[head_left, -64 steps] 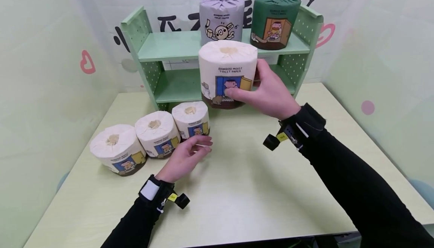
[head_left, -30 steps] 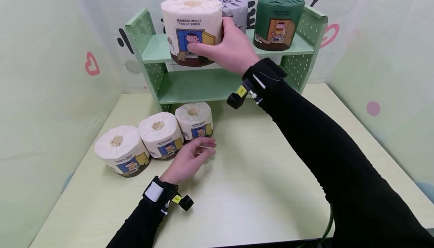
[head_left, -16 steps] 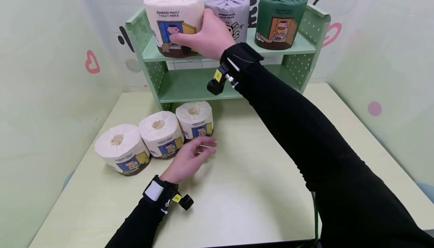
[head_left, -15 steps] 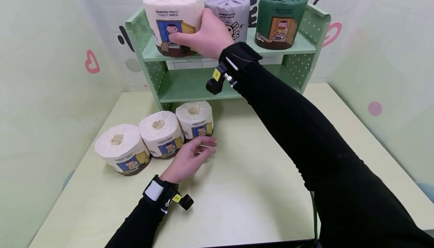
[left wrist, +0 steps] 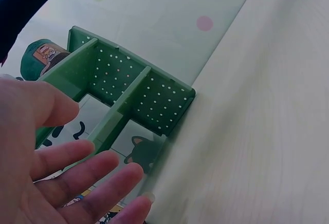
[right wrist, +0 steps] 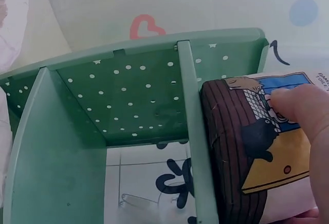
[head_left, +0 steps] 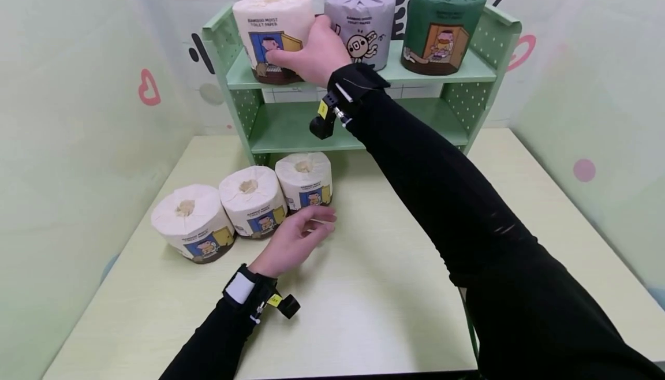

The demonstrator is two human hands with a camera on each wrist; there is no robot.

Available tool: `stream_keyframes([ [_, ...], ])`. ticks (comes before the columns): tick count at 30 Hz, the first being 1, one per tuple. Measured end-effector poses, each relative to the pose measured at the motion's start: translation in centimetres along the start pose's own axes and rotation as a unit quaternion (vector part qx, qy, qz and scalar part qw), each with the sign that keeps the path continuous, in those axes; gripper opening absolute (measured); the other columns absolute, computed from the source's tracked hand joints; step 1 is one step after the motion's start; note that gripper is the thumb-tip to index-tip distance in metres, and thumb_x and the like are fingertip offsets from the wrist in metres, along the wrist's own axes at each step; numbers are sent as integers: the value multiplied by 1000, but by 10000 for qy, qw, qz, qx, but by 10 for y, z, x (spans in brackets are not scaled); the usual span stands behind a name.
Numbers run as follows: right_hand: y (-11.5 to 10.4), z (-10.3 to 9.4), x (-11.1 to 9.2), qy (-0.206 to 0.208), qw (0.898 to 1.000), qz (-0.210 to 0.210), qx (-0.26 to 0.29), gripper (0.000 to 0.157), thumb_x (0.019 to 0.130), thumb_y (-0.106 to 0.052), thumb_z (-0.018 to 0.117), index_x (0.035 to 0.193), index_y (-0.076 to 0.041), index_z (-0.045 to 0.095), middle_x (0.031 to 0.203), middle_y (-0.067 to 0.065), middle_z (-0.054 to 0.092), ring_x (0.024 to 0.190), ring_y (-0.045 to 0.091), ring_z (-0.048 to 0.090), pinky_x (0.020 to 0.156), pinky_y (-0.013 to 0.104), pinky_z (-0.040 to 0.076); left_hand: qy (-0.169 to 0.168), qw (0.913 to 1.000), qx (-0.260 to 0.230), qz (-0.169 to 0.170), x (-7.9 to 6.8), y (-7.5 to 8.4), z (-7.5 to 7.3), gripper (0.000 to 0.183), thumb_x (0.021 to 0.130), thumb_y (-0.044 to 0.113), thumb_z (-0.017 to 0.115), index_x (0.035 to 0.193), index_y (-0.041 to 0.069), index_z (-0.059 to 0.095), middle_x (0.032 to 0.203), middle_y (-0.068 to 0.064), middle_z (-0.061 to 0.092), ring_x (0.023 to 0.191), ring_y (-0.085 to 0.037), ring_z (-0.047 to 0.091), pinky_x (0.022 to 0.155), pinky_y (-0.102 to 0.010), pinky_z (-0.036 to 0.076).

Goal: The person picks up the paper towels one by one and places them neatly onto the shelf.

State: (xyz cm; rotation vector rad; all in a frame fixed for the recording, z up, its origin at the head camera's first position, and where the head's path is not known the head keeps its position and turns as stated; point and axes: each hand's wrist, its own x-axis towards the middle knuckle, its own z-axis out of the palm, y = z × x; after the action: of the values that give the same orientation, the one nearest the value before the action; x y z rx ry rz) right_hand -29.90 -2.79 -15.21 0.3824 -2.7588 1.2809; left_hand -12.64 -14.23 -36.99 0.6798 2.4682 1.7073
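Note:
With thumb on the front, my right hand (head_left: 323,53) grips a white-wrapped toilet paper roll (head_left: 272,16) at the left end of the upper shelf. In the right wrist view the roll's dark base (right wrist: 231,147) lies right at the shelf board (right wrist: 193,131). Beside it on that shelf stand a lilac-wrapped roll (head_left: 361,25) and a green-wrapped roll (head_left: 441,30). My left hand (head_left: 296,240) rests low by the table with loosely bent fingers, holding nothing, close in front of the rightmost of three white rolls (head_left: 303,179).
The green two-tier shelf (head_left: 291,126) stands at the back of the pale table (head_left: 384,287). Two more white rolls, the middle one (head_left: 251,201) and the left one (head_left: 192,224), stand in a slanting row at left. Printed cloth walls (head_left: 93,108) surround the table.
My right hand has carried the white roll up and left from in front of the shelf, then back onto the upper shelf's left end. The left hand has stayed by the table rolls.

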Motion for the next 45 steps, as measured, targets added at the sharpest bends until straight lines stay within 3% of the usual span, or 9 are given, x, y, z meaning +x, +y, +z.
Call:
stream_keyframes([
  [4, 6, 3, 3, 124, 9999, 32, -10, 92, 83, -54, 75, 143, -13, 19, 128, 1, 52, 107, 7, 51, 91, 17, 42, -28, 10000, 38, 6, 0, 0, 0, 27, 101, 3, 58, 127, 1, 58, 120, -10, 62, 100, -21, 61, 81, -45, 53],
  [11, 4, 10, -2, 632, 9915, -109, -1132, 90, 82, -66, 68, 143, -10, 31, 129, 1, 49, 111, 9, 47, 92, 17, 41, -70, 10000, -15, -39, -1, 1, 1, 27, 101, 4, 59, 128, 2, 58, 122, -13, 61, 99, -22, 60, 81, -46, 54],
  [14, 2, 13, -10, 1118, 9866, -94, -1183, 91, 78, -67, 71, 136, -9, 30, 123, 2, 43, 107, 10, 46, 88, 16, 43, -96, 10000, 25, 12, -1, 2, 0, 27, 101, 4, 59, 128, 1, 57, 122, -13, 61, 99, -21, 61, 81, -45, 54],
  [17, 1, 14, -20, 1404, 9851, -293, -952, 74, 82, -59, 73, 125, -12, 35, 114, -1, 41, 102, 8, 46, 82, 14, 44, -129, 9998, 115, 94, 0, 3, -1, 28, 100, 4, 59, 128, 0, 57, 121, -13, 62, 99, -21, 61, 82, -45, 54],
  [22, 2, 15, -28, 782, 9907, -952, -584, 33, 93, -39, 70, 110, -15, 55, 103, -6, 56, 91, 6, 50, 75, 17, 43, -147, 9997, 191, 85, 0, 4, -2, 28, 100, 3, 59, 128, 0, 57, 120, -12, 62, 98, -21, 61, 82, -44, 54],
  [24, 4, 17, -28, 526, 9904, -1127, -599, 26, 96, -35, 68, 111, -16, 59, 101, -7, 60, 90, 5, 52, 76, 17, 42, -138, 9997, 188, 50, -1, 3, -2, 28, 100, 3, 59, 128, 0, 56, 120, -12, 62, 98, -21, 61, 83, -45, 54],
  [31, 7, 22, -21, 285, 9897, -1237, -658, 23, 99, -29, 65, 121, -21, 63, 99, -9, 64, 88, 3, 55, 75, 19, 43, -140, 9999, 76, 34, -2, 0, -2, 29, 100, 4, 58, 129, -1, 56, 123, -18, 60, 99, -24, 61, 83, -47, 54],
  [38, 14, 21, -11, 248, 9886, -1196, -886, 31, 100, -28, 63, 130, -23, 61, 109, -7, 62, 95, 3, 53, 81, 18, 43, -111, 9999, 70, 18, -1, 2, -2, 29, 101, 4, 58, 130, 0, 56, 122, -14, 61, 99, -22, 61, 82, -46, 54],
  [45, 18, 19, -11, 193, 9894, -1220, -761, 32, 99, -28, 63, 131, -23, 61, 110, -7, 62, 96, 3, 53, 82, 17, 44, -134, 9999, 49, -26, 0, 1, -2, 29, 101, 3, 58, 129, 0, 56, 122, -16, 61, 99, -24, 60, 82, -46, 53],
])
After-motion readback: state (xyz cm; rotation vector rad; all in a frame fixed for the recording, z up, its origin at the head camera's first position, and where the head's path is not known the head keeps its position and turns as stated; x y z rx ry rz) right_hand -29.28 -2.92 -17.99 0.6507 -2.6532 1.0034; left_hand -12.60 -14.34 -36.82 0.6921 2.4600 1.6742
